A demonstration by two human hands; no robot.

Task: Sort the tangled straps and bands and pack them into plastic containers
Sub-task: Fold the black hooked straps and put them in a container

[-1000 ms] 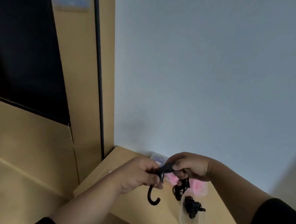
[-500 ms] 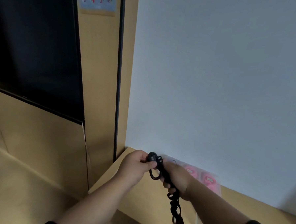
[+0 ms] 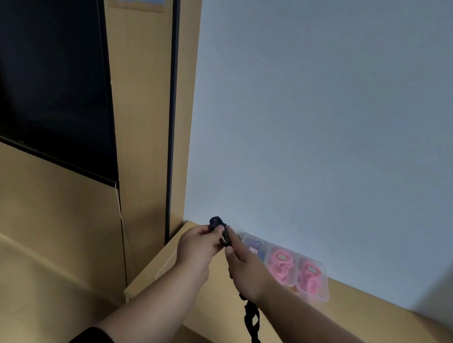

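Observation:
Both hands hold one black strap (image 3: 251, 322) above the wooden tabletop (image 3: 212, 315). My left hand (image 3: 199, 248) pinches its top end, where a black clip shows above my fingers. My right hand (image 3: 244, 266) grips the strap just below, and the twisted rest hangs down under my wrist. Three clear plastic containers lie against the wall: one with a blue band (image 3: 255, 247), and two with pink bands (image 3: 281, 263) (image 3: 311, 279).
A white wall (image 3: 327, 124) rises right behind the table. To the left stand a wooden panel and a dark screen (image 3: 46, 78). The table's left edge (image 3: 152, 269) drops to the floor.
The view has swung right, showing more of the containers. My hands have drawn closer together at the strap's top, and the strap hangs lower below my right wrist.

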